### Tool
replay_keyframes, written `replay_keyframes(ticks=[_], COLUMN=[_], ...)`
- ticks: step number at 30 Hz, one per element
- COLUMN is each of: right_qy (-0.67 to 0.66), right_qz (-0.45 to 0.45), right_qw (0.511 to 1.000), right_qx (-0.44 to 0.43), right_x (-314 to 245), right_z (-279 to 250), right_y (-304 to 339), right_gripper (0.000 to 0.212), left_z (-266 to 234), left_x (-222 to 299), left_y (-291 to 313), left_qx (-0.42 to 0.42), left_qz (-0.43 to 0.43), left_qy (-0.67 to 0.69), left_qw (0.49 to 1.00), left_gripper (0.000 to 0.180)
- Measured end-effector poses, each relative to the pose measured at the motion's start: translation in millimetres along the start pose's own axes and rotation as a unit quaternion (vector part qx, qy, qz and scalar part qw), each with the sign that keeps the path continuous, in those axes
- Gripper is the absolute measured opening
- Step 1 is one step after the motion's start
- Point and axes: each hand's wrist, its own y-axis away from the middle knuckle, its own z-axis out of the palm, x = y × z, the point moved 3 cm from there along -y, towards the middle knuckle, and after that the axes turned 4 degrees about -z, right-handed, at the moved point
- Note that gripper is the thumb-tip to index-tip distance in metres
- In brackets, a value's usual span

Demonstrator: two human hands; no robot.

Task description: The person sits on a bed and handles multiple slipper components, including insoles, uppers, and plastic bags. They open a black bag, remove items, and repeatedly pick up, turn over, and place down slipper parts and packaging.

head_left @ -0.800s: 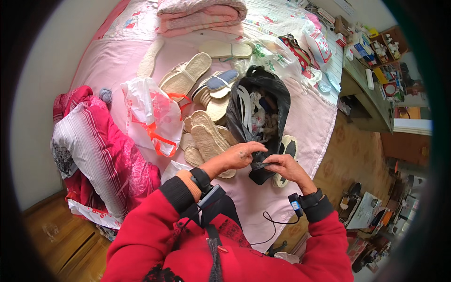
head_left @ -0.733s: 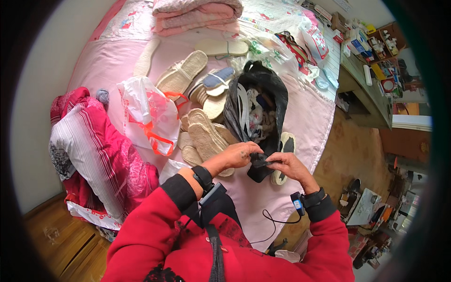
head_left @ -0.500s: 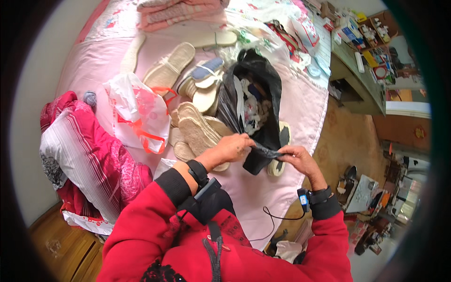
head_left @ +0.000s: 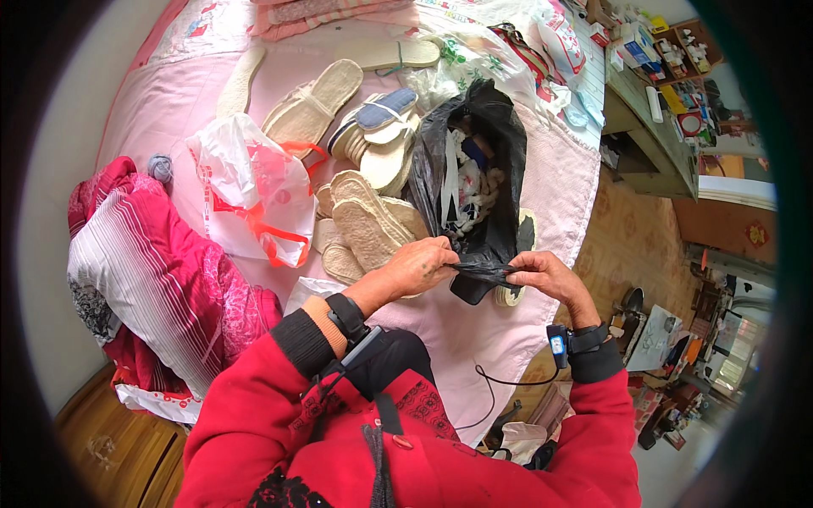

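Observation:
A black plastic bag (head_left: 428,161) lies on the pink bedspread with its mouth spread wide. White strips and dark cloth scraps (head_left: 470,186) show inside it. My left hand (head_left: 418,266) pinches the near rim of the bag, and my right hand (head_left: 546,278) pinches the same rim farther right, with the plastic stretched between them. Left of the bag are stacked beige insoles (head_left: 368,222) and a tied bundle of insoles with a blue one (head_left: 385,111) on top. Partly behind the bag's right side, a pale sole with dark patches (head_left: 527,233) peeks out.
A white plastic bag with red handles (head_left: 250,190) sits to the left, beside a crumpled red and striped garment (head_left: 161,271). More insoles (head_left: 313,106) lie farther back near folded pink blankets (head_left: 330,13). A cluttered desk (head_left: 648,131) stands on the right, past the bed's edge.
The view has shifted slightly, so the bedding and bag appear displaced. Both hands keep their grip on the bag's rim, and its mouth looks a little wider.

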Motion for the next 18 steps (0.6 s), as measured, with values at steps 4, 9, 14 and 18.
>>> replay_keyframes(ticks=[4,9,14,18], right_qy=[0.003,0.005,0.109,0.313], right_qz=[-0.004,-0.133,-0.241,-0.255], right_qw=[1.000,0.977,0.905,0.822], right_qx=[0.005,0.167,0.333,0.402], right_x=[-20,-58,-94,-112], right_z=[1,-18,-35,-43], right_y=[-5,-24,-68,-114], right_gripper=[0.014,0.033,0.057,0.076], left_z=[1,-3,-7,-7], left_x=[-6,-7,-8,-10], left_y=[7,12,16,21], left_qx=[-0.006,0.005,0.032,0.045], left_qz=[-0.009,0.001,0.012,0.033], left_qy=[-0.004,0.018,0.030,0.050], left_qw=[1.000,1.000,0.999,0.997], left_gripper=[0.016,0.017,0.018,0.019])
